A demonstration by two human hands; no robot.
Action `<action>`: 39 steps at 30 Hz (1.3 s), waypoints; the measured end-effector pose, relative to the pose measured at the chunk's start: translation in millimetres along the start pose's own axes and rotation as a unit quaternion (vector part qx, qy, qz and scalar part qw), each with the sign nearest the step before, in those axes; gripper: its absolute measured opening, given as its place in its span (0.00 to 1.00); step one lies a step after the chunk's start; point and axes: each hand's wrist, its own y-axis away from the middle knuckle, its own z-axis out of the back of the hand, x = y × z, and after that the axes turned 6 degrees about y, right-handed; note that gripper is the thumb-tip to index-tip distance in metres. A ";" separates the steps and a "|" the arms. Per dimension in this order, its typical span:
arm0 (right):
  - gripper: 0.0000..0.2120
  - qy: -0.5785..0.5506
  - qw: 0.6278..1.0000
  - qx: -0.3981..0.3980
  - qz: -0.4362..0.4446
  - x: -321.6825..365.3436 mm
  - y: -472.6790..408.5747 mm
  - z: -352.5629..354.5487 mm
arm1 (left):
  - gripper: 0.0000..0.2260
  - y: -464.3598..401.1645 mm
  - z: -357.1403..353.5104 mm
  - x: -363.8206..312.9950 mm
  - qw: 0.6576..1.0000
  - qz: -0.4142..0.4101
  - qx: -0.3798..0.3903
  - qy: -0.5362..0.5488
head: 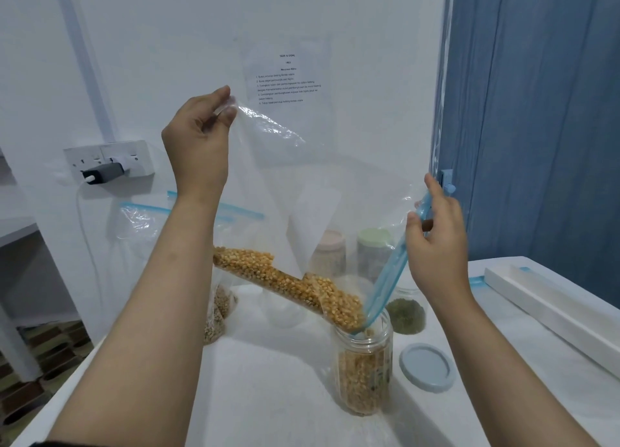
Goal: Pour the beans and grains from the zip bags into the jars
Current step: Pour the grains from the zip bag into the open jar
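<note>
Item: zip bag (302,178) of corn, my left hand (198,144) pinching its raised corner, right hand (436,235) pinching the blue zip (a funnel) over the open jar (364,369).

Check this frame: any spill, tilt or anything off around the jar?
Nothing stands out. The zip bag is tipped with its blue-zip mouth inside the open jar, and the corn kernels run into it. No loose kernels show on the white table. The jar stands upright; its grey lid lies flat beside it.
</note>
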 end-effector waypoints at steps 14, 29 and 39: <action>0.26 0.006 1.000 0.002 -0.008 3.2 0.5 0.8 | 0.13 0.5 -0.3 -1.0 1.000 0.001 0.001 0.003; 0.27 0.012 1.000 0.006 -0.007 3.2 2.1 5.8 | 0.12 -1.8 -3.7 0.9 1.000 0.013 0.013 0.007; 0.27 0.009 1.000 -0.012 -0.002 3.9 6.4 9.7 | 0.12 -7.2 -6.3 4.4 1.000 0.010 0.026 0.013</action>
